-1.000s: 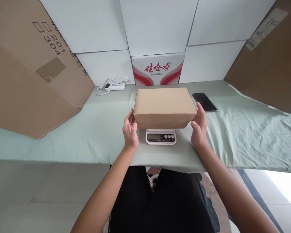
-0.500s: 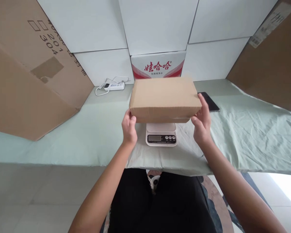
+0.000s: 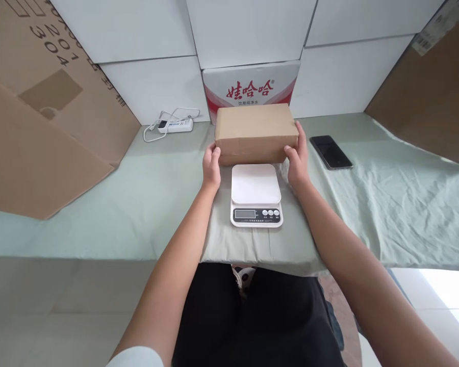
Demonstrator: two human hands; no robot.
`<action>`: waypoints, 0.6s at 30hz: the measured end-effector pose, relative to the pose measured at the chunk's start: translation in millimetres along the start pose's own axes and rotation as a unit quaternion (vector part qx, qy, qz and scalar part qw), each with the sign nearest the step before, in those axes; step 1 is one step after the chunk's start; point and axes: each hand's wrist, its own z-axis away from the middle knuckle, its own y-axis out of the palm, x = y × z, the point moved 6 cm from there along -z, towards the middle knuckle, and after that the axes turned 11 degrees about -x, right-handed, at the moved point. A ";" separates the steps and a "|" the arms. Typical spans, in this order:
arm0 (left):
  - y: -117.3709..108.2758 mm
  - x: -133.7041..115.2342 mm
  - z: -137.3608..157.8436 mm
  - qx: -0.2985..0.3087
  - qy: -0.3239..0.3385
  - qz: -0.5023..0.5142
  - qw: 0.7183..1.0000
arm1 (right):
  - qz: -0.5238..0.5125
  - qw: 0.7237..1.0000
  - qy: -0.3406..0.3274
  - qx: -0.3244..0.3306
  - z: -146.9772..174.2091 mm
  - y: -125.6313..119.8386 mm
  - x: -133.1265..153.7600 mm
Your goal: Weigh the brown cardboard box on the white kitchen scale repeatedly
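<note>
Both my hands grip a closed brown cardboard box (image 3: 257,122) by its short ends. My left hand (image 3: 211,164) is closed on its left end, thumb on the front face. At the other end, my right hand (image 3: 298,155) holds it the same way. The box is level, just behind a white kitchen scale (image 3: 256,184) and in front of a printed carton (image 3: 249,81). I cannot tell whether its underside touches the cloth. The scale's plate carries nothing and its display looks blank.
A black smartphone (image 3: 331,152) lies right of the box on the green tablecloth (image 3: 168,204). A white power strip (image 3: 176,125) with a cable sits at the back left. Large cardboard sheets (image 3: 53,148) flank the table, and white panels (image 3: 248,33) stand behind.
The box has moved away from me, from above the scale to behind it, with both hands on it. The scale's plate and the whole phone now show.
</note>
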 end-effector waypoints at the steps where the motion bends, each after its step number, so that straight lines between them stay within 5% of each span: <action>1: -0.4 3.3 -1.1 -0.002 -0.004 0.002 1.000 | 0.001 1.000 0.004 0.003 0.3 -0.4 -2.4; 18: 1.6 21.8 -9.1 -0.004 -0.035 0.001 0.999 | 0.001 0.998 0.059 0.003 -5.6 -2.1 -18.9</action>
